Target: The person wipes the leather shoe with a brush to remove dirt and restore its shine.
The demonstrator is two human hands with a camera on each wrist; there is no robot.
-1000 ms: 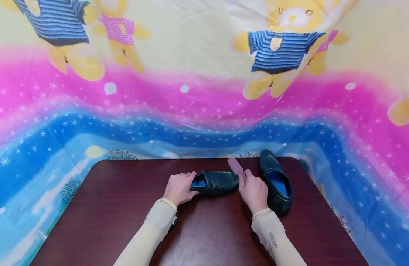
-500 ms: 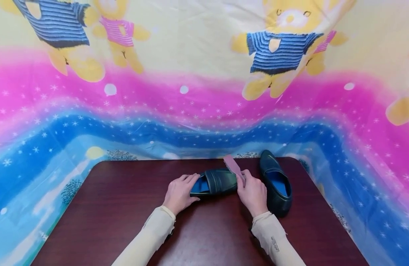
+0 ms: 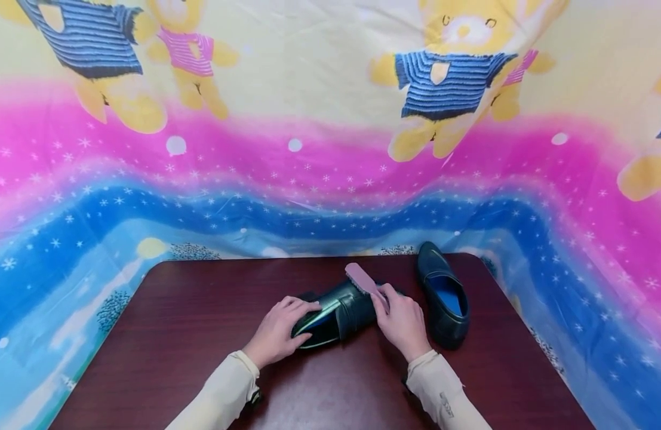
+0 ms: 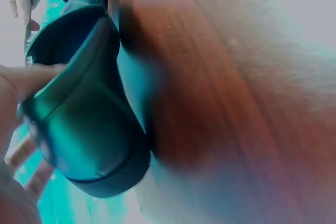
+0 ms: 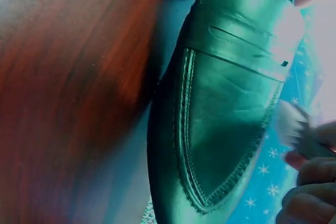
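A dark green-black loafer [image 3: 357, 310] is tilted on its side, its blue-lined opening turned toward me. My left hand [image 3: 279, 331] grips it at the heel end; in the left wrist view the thumb reaches over the rim of the loafer [image 4: 94, 129]. My right hand [image 3: 402, 322] holds a pink-handled brush [image 3: 359, 276] by its handle, bristles down, at the far upper side of the shoe. From the right wrist, the brush [image 5: 291, 121] appears beside the stitched edge of the loafer's vamp [image 5: 226, 103]; whether the bristles touch is unclear.
The matching loafer [image 3: 451, 327] stands upright to the right of my right hand, toe toward the back. Both lie on a dark red-brown table [image 3: 196, 334]. A printed bear-pattern cloth [image 3: 319, 161] hangs behind the table's back edge and along its sides.
My left hand has moved left and nearer, rolling the loafer so its opening tips toward me. The brush has shifted left from the toe, along the shoe's far side.
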